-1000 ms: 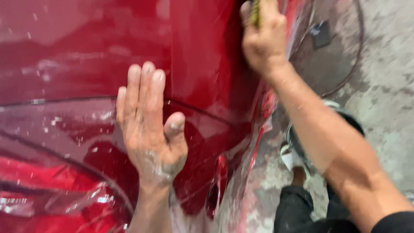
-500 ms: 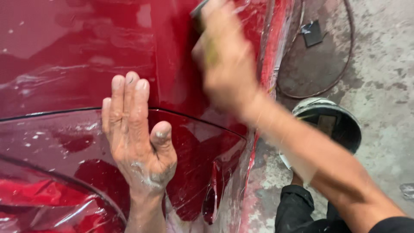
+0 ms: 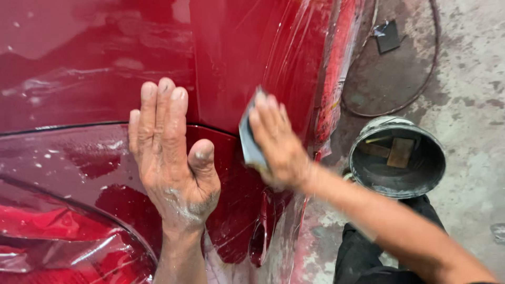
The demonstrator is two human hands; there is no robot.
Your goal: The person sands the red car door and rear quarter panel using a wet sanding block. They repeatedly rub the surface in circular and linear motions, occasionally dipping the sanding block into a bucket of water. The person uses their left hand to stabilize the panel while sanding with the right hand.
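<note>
Head view, looking down at a wet red car panel (image 3: 94, 63). The left hand (image 3: 171, 152) is pressed flat on it, fingers straight, close together and pointing up the panel, thumb out to the side, palm just below the dark seam line. It's gripping nothing, just resting there, with whitish residue around the wrist.

The right hand (image 3: 276, 144) is clenched around a small grey sanding pad (image 3: 249, 139). The pad sits between that hand and the panel, right beside the left thumb, close to the panel's edge. Its long axis runs roughly up and down along the panel, top end tilted slightly to the right, with the fingers wrapped over its outer face. Can't really tell how much of it touches the paint, since the hand is a bit blurred.

Off to the right on the stained concrete floor (image 3: 468, 105) there's a dark round bucket (image 3: 397, 158) with a couple of flat pieces inside. A thin hose (image 3: 421, 89) loops past it.
</note>
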